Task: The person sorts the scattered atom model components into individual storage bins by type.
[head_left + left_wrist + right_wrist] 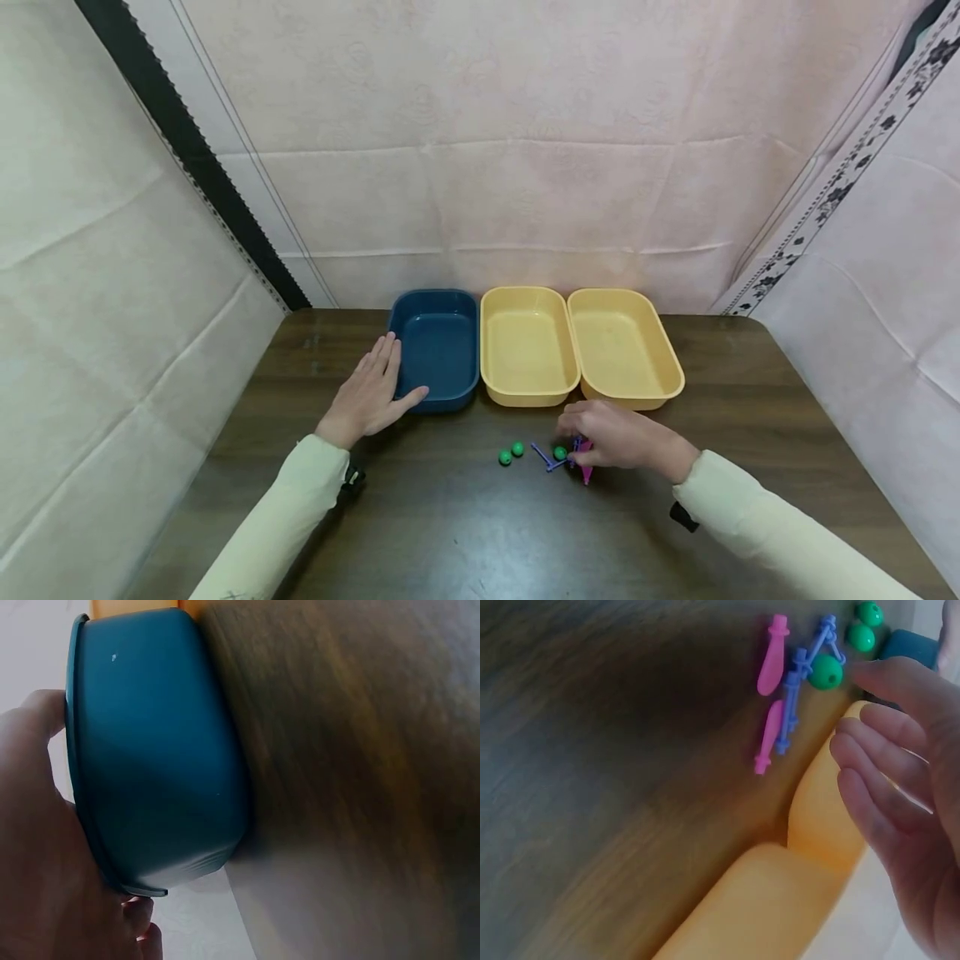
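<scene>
My left hand (371,387) rests with straight fingers on the left rim of a dark blue plastic tray (438,342), thumb over its near edge. Over a small cluster of plastic pieces hovers my right hand (622,437), fingers loosely bent; the right wrist view shows nothing between them. Below it lie two pink paddle-shaped pieces (773,664) and several thin purple-blue rods with knobbed ends (787,712). A green bead (826,672) with a hole sits against the rods, close to the thumb tip. Two more green beads (517,448) lie a little to the left.
Two yellow trays, a middle one (527,342) and a right one (624,342), stand side by side, right of the blue tray. All are at the back of the dark wooden table (450,533). Pale cloth (525,200) hangs behind and at both sides.
</scene>
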The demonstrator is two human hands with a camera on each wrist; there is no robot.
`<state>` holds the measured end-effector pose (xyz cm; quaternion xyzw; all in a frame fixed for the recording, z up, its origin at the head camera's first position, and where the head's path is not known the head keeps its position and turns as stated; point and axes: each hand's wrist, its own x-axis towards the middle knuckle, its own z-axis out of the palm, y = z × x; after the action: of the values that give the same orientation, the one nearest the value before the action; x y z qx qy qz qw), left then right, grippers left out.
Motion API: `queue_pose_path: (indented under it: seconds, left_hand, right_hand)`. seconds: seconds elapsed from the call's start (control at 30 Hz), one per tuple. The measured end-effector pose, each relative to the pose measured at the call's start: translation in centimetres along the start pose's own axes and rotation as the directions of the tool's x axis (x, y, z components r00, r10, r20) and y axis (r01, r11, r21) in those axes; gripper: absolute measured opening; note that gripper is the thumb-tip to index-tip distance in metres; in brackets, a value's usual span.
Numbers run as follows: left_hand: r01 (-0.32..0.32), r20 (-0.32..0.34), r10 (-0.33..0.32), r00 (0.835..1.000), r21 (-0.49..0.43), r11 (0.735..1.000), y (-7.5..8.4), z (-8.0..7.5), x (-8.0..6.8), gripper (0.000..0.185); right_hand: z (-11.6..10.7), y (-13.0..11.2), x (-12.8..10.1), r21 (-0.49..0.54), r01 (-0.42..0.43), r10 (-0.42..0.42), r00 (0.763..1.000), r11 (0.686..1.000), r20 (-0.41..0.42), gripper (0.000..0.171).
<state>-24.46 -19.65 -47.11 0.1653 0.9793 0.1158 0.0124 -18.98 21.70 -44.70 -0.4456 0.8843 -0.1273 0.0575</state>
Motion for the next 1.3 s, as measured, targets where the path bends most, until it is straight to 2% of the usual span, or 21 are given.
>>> queue_pose_path:
  seconds: [0.4,0.63,0.83,1.17,1.3]
  left_hand:
    - [-0.011,-0.008,0.011,1.0,-0.001,1.0,0.3,0.4,0.1,0.107]
    - [-0.01,-0.008,0.01,1.0,-0.005,1.0,0.4,0.3,0.0,0.107]
    - [-0.011,-0.011,0.011,1.0,-0.002,1.0,0.2,0.2,0.0,0.107]
    - [-0.013,-0.02,0.013,1.0,0.003,1.0,0.0,0.2,0.0,0.107]
    - [-0.013,-0.019,0.014,1.0,0.003,1.0,0.0,0.1,0.0,0.107]
  right_hand:
    - [0.8,0.0,1.2,0.042,-0.008,0.004,0.994,0.999,0.107,0.014]
    - [1.0,0.0,1.7,0.065,-0.018,0.01,0.993,0.998,0.121,0.011]
    - [-0.3,-0.5,2.1,0.031,0.016,-0.018,0.997,0.999,0.074,0.015]
    - [-2.9,-1.0,2.8,0.015,-0.033,0.032,0.995,0.999,0.1,0.014]
    - [-4.0,-1.1,3.4,-0.009,-0.017,0.018,0.997,1.0,0.078,0.014]
